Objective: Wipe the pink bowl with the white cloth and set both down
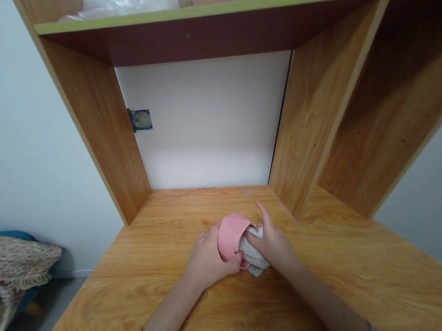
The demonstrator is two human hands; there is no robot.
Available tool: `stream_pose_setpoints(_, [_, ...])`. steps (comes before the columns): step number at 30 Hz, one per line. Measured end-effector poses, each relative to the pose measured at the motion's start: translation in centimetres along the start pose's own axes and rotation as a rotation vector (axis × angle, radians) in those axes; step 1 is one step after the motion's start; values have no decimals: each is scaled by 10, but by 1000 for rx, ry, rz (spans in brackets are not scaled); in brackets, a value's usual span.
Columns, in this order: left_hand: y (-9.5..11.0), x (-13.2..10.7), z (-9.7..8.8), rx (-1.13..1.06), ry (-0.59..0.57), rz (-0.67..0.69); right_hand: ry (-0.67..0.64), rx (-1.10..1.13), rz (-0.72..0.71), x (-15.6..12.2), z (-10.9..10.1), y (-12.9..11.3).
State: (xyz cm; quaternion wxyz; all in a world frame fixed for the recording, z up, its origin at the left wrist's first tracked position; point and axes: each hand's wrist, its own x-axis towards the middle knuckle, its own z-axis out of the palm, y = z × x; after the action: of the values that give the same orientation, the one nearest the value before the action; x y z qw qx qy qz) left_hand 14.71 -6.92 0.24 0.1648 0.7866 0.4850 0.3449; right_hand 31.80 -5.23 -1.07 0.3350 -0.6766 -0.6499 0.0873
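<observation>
A smooth pink cup [231,234] is tipped on its side just above the wooden desk top, its mouth turned to the right. My left hand [210,257] wraps round it from the left, thumb near the rim. A light grey cloth [252,251] is bunched at the mouth, partly inside. My right hand [272,241] grips this cloth, with the thumb pushed toward the opening and the index finger pointing up and away. Fingers and cloth hide the cup's inside and most of its rim.
The wooden desk top [166,245] runs under both arms. Upright wooden panels [93,115] [315,87] flank a white back board [216,118] with a wall box [142,120]. A shelf [204,10] overhead carries clear plastic [128,0]. A patterned blanket [13,261] lies at left.
</observation>
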Motion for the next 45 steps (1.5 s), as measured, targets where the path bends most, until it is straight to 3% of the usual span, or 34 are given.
stream_pose_setpoints(9, [2, 0, -1, -6, -4, 18, -160, 85, 89, 0, 7, 0])
stream_pose_setpoints(15, [3, 0, -3, 49, -9, 37, -112, 190, 76, 4, 16, 10])
stream_pose_setpoints(21, [-9, 1, -1, -75, 2, 42, -79, 350, 5, 3, 16, 13])
stream_pose_setpoints(27, [-17, 4, -3, -232, 29, -56, 75, 381, 57, 2, 11, 7])
stream_pose_setpoints(31, [-12, 2, 4, -289, -16, -10, 147, 550, 61, 5, 14, 7])
stream_pose_setpoints(39, [-6, -3, 14, -273, 55, 21, 6, 757, 34, 3, 20, 2])
stream_pose_setpoints(45, [-4, -2, 8, -160, 65, -8, 1, 639, 93, 4, 17, 0])
